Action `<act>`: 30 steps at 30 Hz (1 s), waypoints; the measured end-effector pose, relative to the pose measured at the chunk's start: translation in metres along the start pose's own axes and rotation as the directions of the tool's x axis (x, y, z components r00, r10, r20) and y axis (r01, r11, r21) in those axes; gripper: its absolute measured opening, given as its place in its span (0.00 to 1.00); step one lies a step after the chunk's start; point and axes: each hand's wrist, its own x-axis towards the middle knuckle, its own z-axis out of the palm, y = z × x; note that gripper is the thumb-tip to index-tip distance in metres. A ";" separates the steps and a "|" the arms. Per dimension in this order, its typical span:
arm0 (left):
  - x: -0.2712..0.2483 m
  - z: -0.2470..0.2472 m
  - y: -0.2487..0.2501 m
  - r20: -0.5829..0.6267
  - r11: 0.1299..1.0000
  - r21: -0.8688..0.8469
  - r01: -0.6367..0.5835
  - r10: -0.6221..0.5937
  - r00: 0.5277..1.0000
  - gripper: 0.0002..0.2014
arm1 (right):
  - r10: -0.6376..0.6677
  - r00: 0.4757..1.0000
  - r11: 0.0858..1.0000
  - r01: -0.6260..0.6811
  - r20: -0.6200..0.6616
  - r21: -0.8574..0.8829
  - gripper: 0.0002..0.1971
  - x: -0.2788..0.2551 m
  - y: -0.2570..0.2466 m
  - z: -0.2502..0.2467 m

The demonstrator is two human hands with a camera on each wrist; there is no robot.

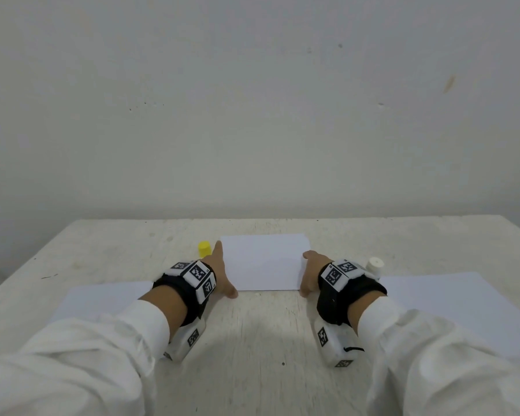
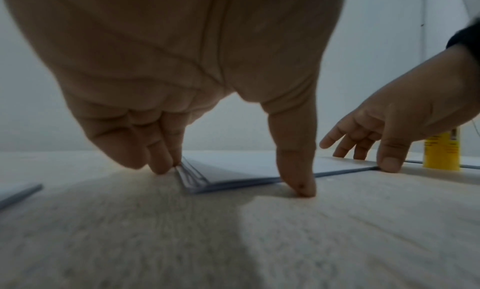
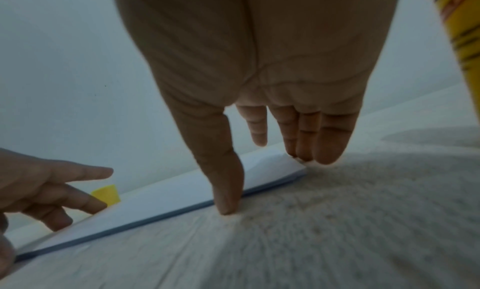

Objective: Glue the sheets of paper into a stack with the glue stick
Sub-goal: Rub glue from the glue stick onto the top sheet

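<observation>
A stack of white paper sheets [image 1: 264,261] lies flat at the middle of the table. My left hand [image 1: 222,268] stands against its left edge with straight fingers, the thumb [image 2: 298,182] at the near edge. My right hand [image 1: 305,273] presses the right edge the same way, thumb [image 3: 228,190] on the near edge. In the left wrist view the stack [image 2: 233,168] shows several sheet edges slightly fanned at its near left corner. The glue stick [image 1: 375,265] stands upright and uncapped just right of my right wrist. Its yellow cap [image 1: 204,248] sits left of the stack.
A loose white sheet [image 1: 102,298] lies at the near left under my left sleeve. More white paper [image 1: 451,307] lies at the near right. The pale wooden table [image 1: 252,340] ends at a white wall behind the stack.
</observation>
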 end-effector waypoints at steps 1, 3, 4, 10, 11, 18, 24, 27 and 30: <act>-0.001 0.000 0.001 -0.005 1.000 -0.005 -0.006 0.006 1.000 0.61 | -0.012 1.000 1.000 0.012 -0.018 0.002 0.38 0.003 0.001 0.002; -0.001 0.000 0.000 -0.022 1.000 -0.015 -0.013 0.012 1.000 0.59 | -0.008 0.999 1.000 0.009 -0.046 0.007 0.31 0.019 0.000 0.009; 0.000 0.001 0.000 -0.031 1.000 -0.019 -0.015 0.015 0.999 0.58 | 0.002 0.998 1.000 -0.002 -0.059 -0.015 0.30 0.024 0.001 0.011; 0.002 0.007 -0.002 -0.058 0.999 0.052 -0.015 0.018 0.998 0.51 | -0.058 0.993 0.996 0.051 -0.099 -0.072 0.16 -0.004 0.003 0.008; 0.001 0.009 -0.002 -0.071 0.997 0.071 -0.015 0.020 0.997 0.51 | -0.032 0.992 0.998 0.026 -0.119 -0.056 0.17 -0.009 0.003 0.010; -0.022 0.019 0.017 -0.100 0.965 0.230 -0.126 0.152 0.983 0.41 | -0.102 0.990 0.993 0.106 -0.097 0.043 0.27 -0.074 0.020 0.010; -0.065 0.030 0.076 0.051 0.892 0.226 -0.392 0.391 0.919 0.20 | -0.048 0.999 0.998 0.048 -0.009 0.035 0.27 -0.123 0.069 0.015; -0.086 0.046 0.111 0.105 0.861 0.154 -0.485 0.474 0.874 0.20 | 0.021 1.000 1.000 -0.021 -0.007 0.007 0.24 -0.134 0.103 0.017; -0.101 0.061 0.146 0.146 0.834 0.115 -0.540 0.524 0.839 0.24 | 0.099 0.994 0.995 -0.099 -0.042 0.000 0.14 -0.134 0.142 0.012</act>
